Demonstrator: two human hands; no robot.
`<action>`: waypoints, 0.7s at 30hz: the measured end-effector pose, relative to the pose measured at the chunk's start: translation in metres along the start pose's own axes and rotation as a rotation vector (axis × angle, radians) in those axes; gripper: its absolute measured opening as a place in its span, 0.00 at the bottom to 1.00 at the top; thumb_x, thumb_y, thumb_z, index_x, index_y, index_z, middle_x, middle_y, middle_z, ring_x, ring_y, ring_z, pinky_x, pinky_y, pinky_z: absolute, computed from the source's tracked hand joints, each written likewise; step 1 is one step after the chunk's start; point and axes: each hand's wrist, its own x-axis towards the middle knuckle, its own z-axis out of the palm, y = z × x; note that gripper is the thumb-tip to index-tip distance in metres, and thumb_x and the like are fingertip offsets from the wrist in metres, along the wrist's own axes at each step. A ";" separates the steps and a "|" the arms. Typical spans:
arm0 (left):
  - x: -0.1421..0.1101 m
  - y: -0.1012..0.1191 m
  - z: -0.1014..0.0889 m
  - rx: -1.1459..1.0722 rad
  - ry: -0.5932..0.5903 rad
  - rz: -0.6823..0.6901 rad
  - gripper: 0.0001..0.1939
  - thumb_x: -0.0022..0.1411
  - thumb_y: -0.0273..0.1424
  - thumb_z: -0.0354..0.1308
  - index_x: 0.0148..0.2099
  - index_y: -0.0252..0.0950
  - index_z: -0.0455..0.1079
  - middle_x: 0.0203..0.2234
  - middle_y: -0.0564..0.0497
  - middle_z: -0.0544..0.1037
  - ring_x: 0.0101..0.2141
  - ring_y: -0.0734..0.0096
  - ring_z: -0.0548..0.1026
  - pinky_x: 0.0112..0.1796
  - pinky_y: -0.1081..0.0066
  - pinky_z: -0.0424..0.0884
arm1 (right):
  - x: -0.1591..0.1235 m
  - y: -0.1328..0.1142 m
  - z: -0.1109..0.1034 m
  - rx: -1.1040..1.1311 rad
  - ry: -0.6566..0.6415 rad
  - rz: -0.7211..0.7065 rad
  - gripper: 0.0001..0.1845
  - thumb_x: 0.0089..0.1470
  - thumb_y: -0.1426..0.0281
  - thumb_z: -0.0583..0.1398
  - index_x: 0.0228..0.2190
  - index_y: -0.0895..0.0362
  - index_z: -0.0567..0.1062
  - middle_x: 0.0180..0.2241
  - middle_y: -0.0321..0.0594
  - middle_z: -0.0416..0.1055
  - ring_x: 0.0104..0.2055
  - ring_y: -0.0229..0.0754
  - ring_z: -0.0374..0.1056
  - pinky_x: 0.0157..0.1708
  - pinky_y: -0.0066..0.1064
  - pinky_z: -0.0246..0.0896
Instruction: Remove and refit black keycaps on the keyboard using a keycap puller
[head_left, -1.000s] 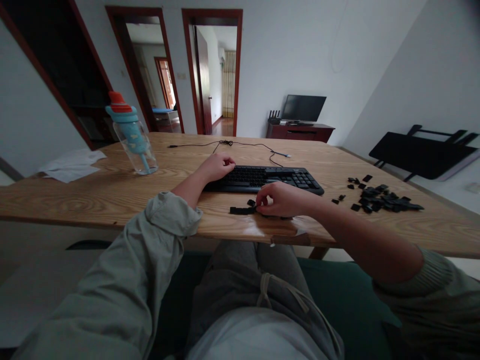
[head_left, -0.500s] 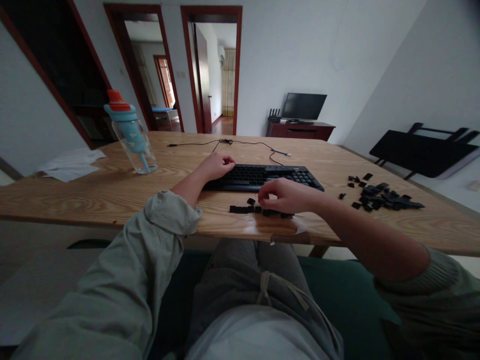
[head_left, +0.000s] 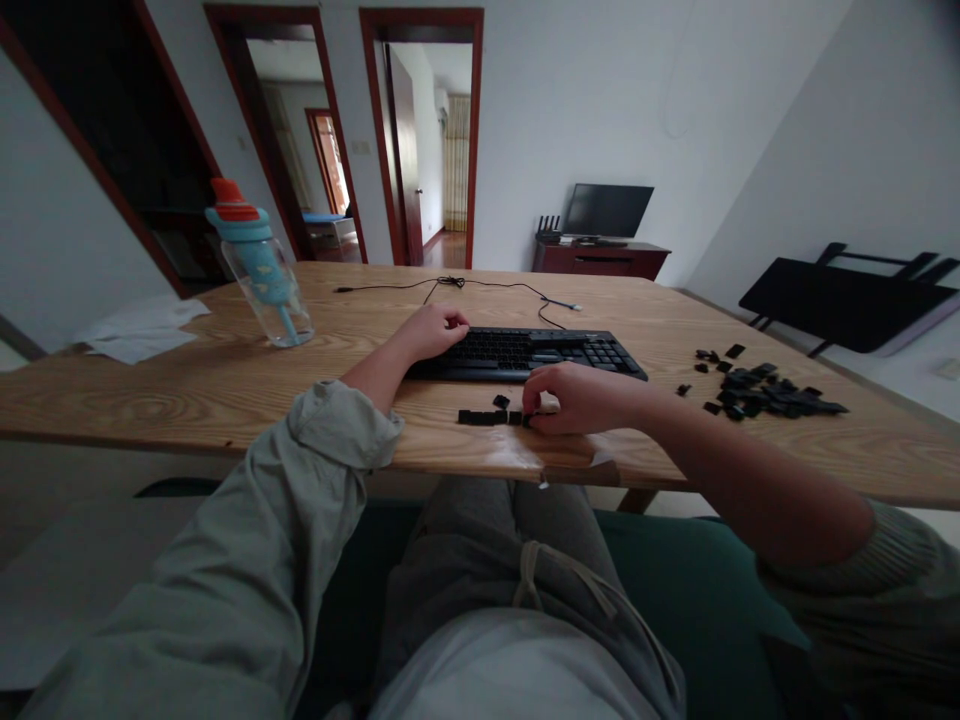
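Observation:
A black keyboard [head_left: 540, 353] lies on the wooden table [head_left: 225, 385] in front of me. My left hand [head_left: 433, 333] rests curled on the keyboard's left end, fingers bent down onto it. My right hand [head_left: 577, 398] sits on the table just in front of the keyboard, fingers pinched together at the right end of a short row of black keycaps [head_left: 486, 416]. One loose keycap [head_left: 501, 401] lies just behind that row. What the fingertips pinch is hidden.
A heap of black keycaps [head_left: 757, 392] lies at the right of the table. A clear bottle with a blue and orange lid [head_left: 262, 270] stands at the left, white paper [head_left: 139, 328] beyond it. The keyboard's cable [head_left: 465, 287] trails across the far side.
My right hand lifted slightly, then came back down onto the right end of the keycap row. My left hand has stayed on the keyboard.

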 end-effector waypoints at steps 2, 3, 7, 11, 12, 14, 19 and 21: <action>0.000 0.002 -0.001 0.005 -0.002 -0.006 0.11 0.59 0.32 0.58 0.39 0.35 0.81 0.34 0.46 0.83 0.35 0.66 0.76 0.40 0.67 0.71 | 0.001 0.000 0.000 -0.003 0.000 0.015 0.07 0.49 0.69 0.64 0.34 0.54 0.80 0.37 0.39 0.79 0.35 0.42 0.72 0.35 0.29 0.62; -0.001 0.002 -0.001 0.009 -0.006 -0.011 0.11 0.59 0.32 0.58 0.39 0.35 0.81 0.34 0.46 0.83 0.35 0.66 0.76 0.39 0.67 0.71 | 0.002 0.000 -0.001 -0.003 -0.001 0.022 0.07 0.49 0.69 0.64 0.34 0.54 0.80 0.37 0.39 0.79 0.35 0.42 0.72 0.35 0.30 0.62; -0.002 0.005 -0.002 0.009 -0.012 -0.016 0.11 0.59 0.32 0.58 0.39 0.35 0.81 0.34 0.47 0.82 0.35 0.66 0.76 0.39 0.68 0.70 | 0.002 -0.001 -0.001 0.006 -0.006 0.026 0.07 0.50 0.69 0.64 0.34 0.54 0.81 0.36 0.39 0.79 0.34 0.42 0.72 0.34 0.30 0.62; -0.002 0.006 -0.003 0.004 -0.017 -0.017 0.12 0.59 0.32 0.58 0.40 0.34 0.81 0.34 0.46 0.82 0.34 0.66 0.76 0.40 0.68 0.71 | 0.002 0.000 -0.002 0.014 -0.001 -0.005 0.08 0.51 0.67 0.64 0.35 0.54 0.81 0.36 0.39 0.79 0.34 0.41 0.72 0.34 0.29 0.62; -0.002 0.006 -0.003 0.006 -0.018 -0.013 0.12 0.60 0.32 0.58 0.40 0.34 0.81 0.34 0.46 0.82 0.34 0.65 0.76 0.40 0.68 0.71 | 0.002 -0.001 -0.002 0.012 0.010 -0.016 0.08 0.52 0.67 0.63 0.35 0.54 0.81 0.36 0.39 0.79 0.34 0.41 0.72 0.34 0.29 0.62; -0.002 0.004 -0.002 0.011 -0.019 -0.003 0.12 0.60 0.32 0.58 0.40 0.34 0.81 0.34 0.46 0.82 0.35 0.65 0.77 0.40 0.67 0.71 | 0.003 -0.004 -0.003 0.012 0.057 -0.036 0.10 0.53 0.67 0.63 0.37 0.55 0.82 0.37 0.40 0.79 0.35 0.41 0.72 0.35 0.29 0.63; 0.000 0.001 0.000 -0.002 -0.014 0.000 0.12 0.60 0.33 0.58 0.40 0.34 0.81 0.34 0.46 0.83 0.35 0.65 0.77 0.39 0.67 0.71 | 0.012 -0.021 -0.003 0.006 0.124 -0.076 0.11 0.55 0.67 0.61 0.36 0.56 0.84 0.38 0.43 0.79 0.35 0.42 0.73 0.36 0.29 0.64; 0.000 0.001 0.000 -0.007 -0.014 -0.002 0.12 0.60 0.33 0.58 0.40 0.34 0.81 0.34 0.46 0.83 0.35 0.65 0.77 0.39 0.67 0.71 | 0.016 -0.027 -0.001 0.000 0.103 -0.069 0.11 0.56 0.66 0.61 0.35 0.55 0.84 0.38 0.42 0.79 0.34 0.42 0.73 0.36 0.29 0.64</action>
